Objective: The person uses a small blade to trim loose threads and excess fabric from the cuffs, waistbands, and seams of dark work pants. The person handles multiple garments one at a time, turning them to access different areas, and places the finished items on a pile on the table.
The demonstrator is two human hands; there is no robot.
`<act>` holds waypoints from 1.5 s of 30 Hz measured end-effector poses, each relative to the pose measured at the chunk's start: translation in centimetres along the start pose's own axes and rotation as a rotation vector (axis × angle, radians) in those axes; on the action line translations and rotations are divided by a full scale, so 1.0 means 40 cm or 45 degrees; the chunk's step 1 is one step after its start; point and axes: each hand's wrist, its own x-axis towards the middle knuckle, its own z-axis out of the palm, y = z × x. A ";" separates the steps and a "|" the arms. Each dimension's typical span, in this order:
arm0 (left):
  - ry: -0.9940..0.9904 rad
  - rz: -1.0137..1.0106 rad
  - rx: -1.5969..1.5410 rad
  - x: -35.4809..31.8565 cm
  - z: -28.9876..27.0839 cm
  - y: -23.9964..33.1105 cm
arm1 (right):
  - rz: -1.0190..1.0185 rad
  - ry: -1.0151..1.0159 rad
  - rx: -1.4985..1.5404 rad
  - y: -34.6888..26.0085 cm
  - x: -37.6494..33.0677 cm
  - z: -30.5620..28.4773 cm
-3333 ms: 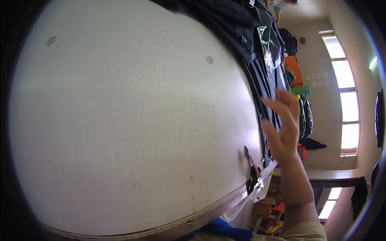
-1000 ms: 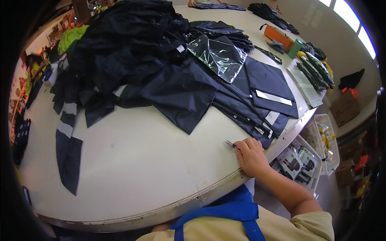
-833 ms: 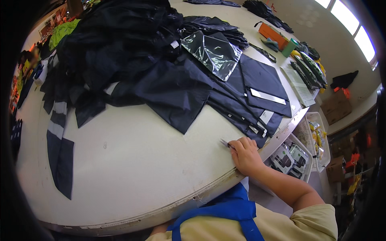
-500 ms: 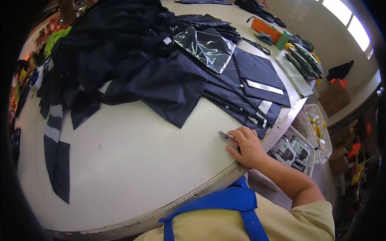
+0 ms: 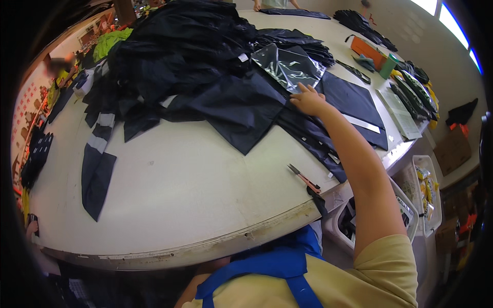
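Observation:
My right hand [image 5: 309, 100] reaches forward with its fingers apart, at the lower corner of a stack of clear plastic bags [image 5: 287, 66]. Whether the fingertips press on the plastic is hard to tell. Below the hand and forearm lie dark folded garments [image 5: 354, 97], one with a pale reflective strip. A pair of small scissors [image 5: 304, 178] with reddish handles rests near the table's front edge, beside a black scrap of cloth [image 5: 317, 200]. Only a bit of my left arm shows at the lower edge; its hand is out of sight.
A large heap of black garments [image 5: 179, 61] covers the table's far left and middle. Right of it are a green cylinder [image 5: 389, 66], an orange case [image 5: 367, 53] and packed bags. White baskets [image 5: 430, 215] stand beside the table. A co-worker's hands [image 5: 258, 6] appear at the far edge.
My right hand has left the scissors at the front edge and moved forward to the plastic bags. The scissors now lie on the table. The view has shifted, and a co-worker appears at the far edge.

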 end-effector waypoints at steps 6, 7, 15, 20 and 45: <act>-0.444 0.234 -0.128 -0.409 -0.245 0.154 | -0.415 1.058 0.455 0.095 0.093 -0.121; -0.353 0.363 -0.389 -0.484 -0.291 0.204 | -0.392 1.188 0.674 0.105 0.079 -0.168; 0.966 1.013 0.083 -0.296 -0.333 0.300 | -0.420 1.202 0.647 0.109 -0.059 -0.467; 1.015 1.027 0.344 -0.304 -0.324 0.320 | -0.306 1.439 -0.135 0.092 -0.109 -0.533; 0.901 1.423 1.034 0.090 -0.422 0.847 | -0.535 -0.433 0.148 -0.104 -0.475 -0.154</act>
